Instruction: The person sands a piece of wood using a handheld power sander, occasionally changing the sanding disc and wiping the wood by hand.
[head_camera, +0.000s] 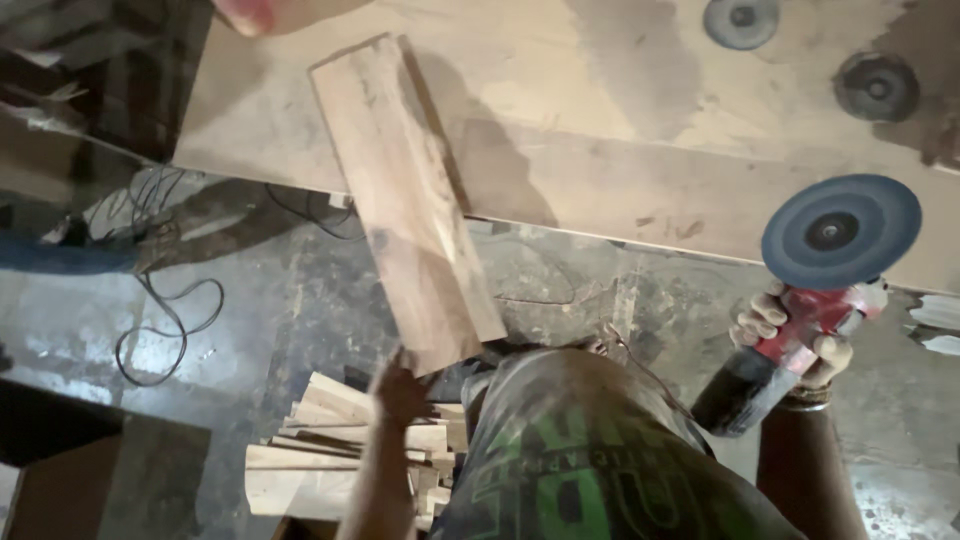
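1. Fingers (765, 312) of right hand (795, 335): curled shut around the red body of an angle grinder (800, 320), round grey sanding disc facing up, just above the hand.
2. Fingers (395, 375) of left hand (400, 390): at near end of a long wooden plank (405, 200); seemingly gripping it, exact hold blurred and hard to tell.
3. Plank: tilted, far end resting on the table (620, 150), near end hanging off the edge toward left fingers.
4. Stack of short wood offcuts (320, 440): on the floor (250, 300), just below left fingers.
5. Black cable (170, 310): looped on floor, well left of left fingers.
6. Two loose sanding discs (741, 18) (876, 86): flat on table, well above right fingers.
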